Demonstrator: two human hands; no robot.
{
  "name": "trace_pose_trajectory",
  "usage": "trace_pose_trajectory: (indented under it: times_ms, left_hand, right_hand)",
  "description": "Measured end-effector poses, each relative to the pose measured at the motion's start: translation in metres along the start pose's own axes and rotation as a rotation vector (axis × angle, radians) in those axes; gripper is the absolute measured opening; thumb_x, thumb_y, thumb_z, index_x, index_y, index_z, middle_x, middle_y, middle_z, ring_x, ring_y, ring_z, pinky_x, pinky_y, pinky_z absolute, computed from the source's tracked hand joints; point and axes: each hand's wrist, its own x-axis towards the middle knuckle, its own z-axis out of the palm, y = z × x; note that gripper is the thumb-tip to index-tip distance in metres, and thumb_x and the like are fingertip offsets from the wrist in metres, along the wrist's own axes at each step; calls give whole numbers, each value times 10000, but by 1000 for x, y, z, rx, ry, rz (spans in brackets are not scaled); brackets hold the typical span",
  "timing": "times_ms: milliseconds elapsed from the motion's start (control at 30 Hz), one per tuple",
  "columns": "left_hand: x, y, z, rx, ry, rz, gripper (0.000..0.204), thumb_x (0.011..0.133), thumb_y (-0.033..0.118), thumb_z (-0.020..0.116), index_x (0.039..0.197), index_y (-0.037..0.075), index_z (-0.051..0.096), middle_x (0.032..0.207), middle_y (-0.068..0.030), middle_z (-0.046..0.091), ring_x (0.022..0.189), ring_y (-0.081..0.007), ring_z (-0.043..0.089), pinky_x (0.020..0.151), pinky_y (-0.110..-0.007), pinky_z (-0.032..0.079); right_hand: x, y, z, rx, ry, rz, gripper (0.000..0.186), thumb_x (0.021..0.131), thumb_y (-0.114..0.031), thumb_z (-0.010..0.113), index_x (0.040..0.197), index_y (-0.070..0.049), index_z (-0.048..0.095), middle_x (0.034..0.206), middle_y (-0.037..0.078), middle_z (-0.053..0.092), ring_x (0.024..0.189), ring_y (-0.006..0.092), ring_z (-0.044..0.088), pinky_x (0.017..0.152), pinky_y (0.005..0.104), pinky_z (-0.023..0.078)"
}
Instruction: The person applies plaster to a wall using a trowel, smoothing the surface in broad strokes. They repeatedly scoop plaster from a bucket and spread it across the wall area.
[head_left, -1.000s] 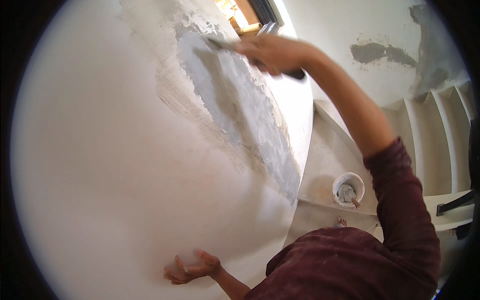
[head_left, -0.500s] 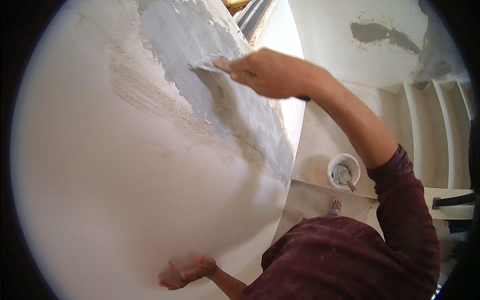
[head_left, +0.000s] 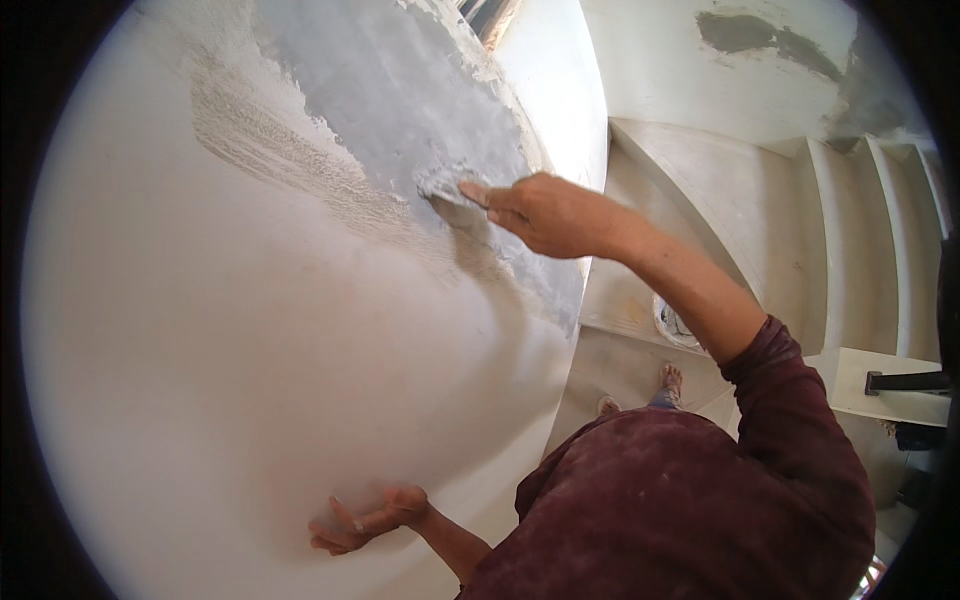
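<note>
While the right hand (head_left: 555, 215) grips a putty knife (head_left: 447, 190), its fingers closed around the handle and one finger stretched along the tool, the blade lies flat against the wall (head_left: 230, 380) at the lower edge of a grey patch of wet filler (head_left: 400, 95). A small ridge of filler sits on the blade, right at the point of contact. The left hand (head_left: 365, 518) is lower down, near the bottom of the view, with its fingers spread loosely and its fingertips touching the pale, bare part of the same wall; it holds nothing.

Left of the grey patch, a band of rough, streaky, lighter filler (head_left: 270, 150) fades out into the smooth wall. The right forearm reaches up from a dark red sleeve (head_left: 790, 440), and the person's shirt fills the lower right of the view. Behind the forearm, partly hidden, a white bucket (head_left: 675, 325) stands on the floor, and bare toes (head_left: 668, 380) show just below it. Pale steps (head_left: 860, 230) rise on the right. On the far wall, upper right, there is another dark grey patch (head_left: 760, 35).
</note>
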Motion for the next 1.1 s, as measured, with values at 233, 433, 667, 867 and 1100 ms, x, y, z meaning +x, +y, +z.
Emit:
trace_pose_trajectory:
  times_ms: [233,433,667,867,1100]
  left_hand:
    - [-1,7,-13,-3,5,14,580,935,498,368,1322,80,475,1460,-181,352,1418,-376,198,1118,-539,58]
    - [-1,5,-9,5,23,-7,564,935,479,376,1318,77,472,1454,-192,352,1410,-395,204,1109,-557,75]
    - [-9,-3,-1,-32,14,48,593,950,440,357,1438,107,311,1441,-194,371,1417,-396,192,1114,-557,48]
    - [-3,1,2,-37,-8,55,603,958,426,347,1487,165,224,1438,-188,376,1418,-392,194,1113,-561,35]
    - [-3,-2,-4,-1,-58,28,612,962,416,341,1511,214,161,1438,-184,379,1418,-389,197,1112,-563,24]
  right_hand:
    - [-45,37,32,279,-206,103,442,1019,-358,377,1436,-218,417,819,116,604,643,228,583,676,347,527]
    - [28,-41,-106,195,197,-15,491,1012,-440,378,1345,-102,505,678,15,477,519,106,503,448,258,470]
    - [54,-89,-149,-187,168,-55,447,1005,-290,379,1278,25,543,941,210,664,779,281,626,784,419,488]
    - [23,-35,-52,-189,269,-205,393,994,-328,459,1285,-95,580,1063,199,679,841,285,682,813,382,550]
    - [-27,-24,28,106,-20,54,412,1014,-240,402,1420,-177,434,621,171,556,583,272,533,716,404,508]
